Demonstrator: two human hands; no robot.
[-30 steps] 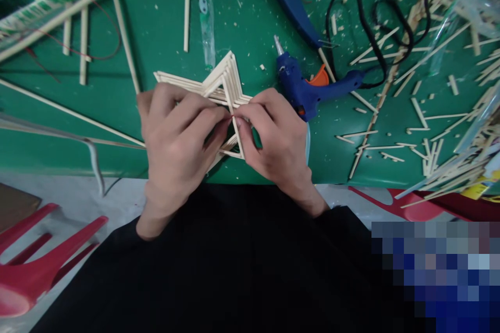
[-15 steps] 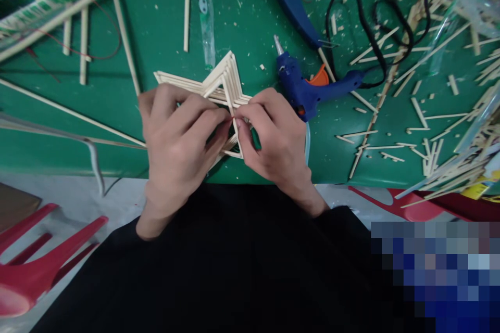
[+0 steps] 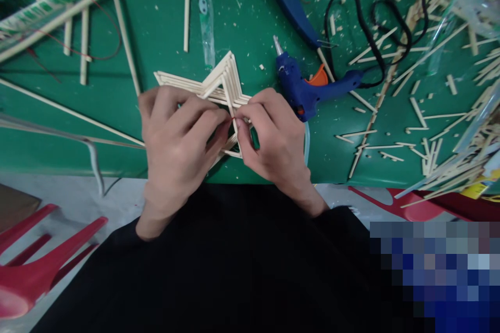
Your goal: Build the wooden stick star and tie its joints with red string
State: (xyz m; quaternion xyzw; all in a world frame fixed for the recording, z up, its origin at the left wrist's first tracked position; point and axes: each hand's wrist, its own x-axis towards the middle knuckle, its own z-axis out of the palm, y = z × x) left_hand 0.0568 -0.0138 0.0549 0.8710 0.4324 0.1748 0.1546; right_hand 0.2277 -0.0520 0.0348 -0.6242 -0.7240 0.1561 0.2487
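The green table (image 3: 156, 36) carries my stick star (image 3: 234, 83) near its front edge, in front of my dark clothes (image 3: 234, 260). Far left of the star, a clear wrapper (image 3: 47, 8) with green print lies among pale sticks; I can't tell whether any are inside it. A bent pale bar (image 3: 126, 36) runs in front of it, and a thin red thread (image 3: 117, 36) loops there. Nearer me than the star, off to the left, stand a red chair (image 3: 42, 276) and a brown piece (image 3: 15, 208) on the grey floor (image 3: 125, 203).

My left hand (image 3: 179, 130) curls over the star's left side, and my right hand (image 3: 269, 130) is at its right. Both have thumb and forefinger closed, pinching a tiny red bit at one slanted stick. Beyond the star lies a flat clear plastic strip (image 3: 205, 10); just right of it, a blue glue gun (image 3: 300, 83) with a black cord (image 3: 363, 31). Far right of the star, cut sticks (image 3: 429, 156) litter the table beside a crumpled clear bag (image 3: 482, 26), its contents unclear. Another red chair (image 3: 425, 210) sits below.
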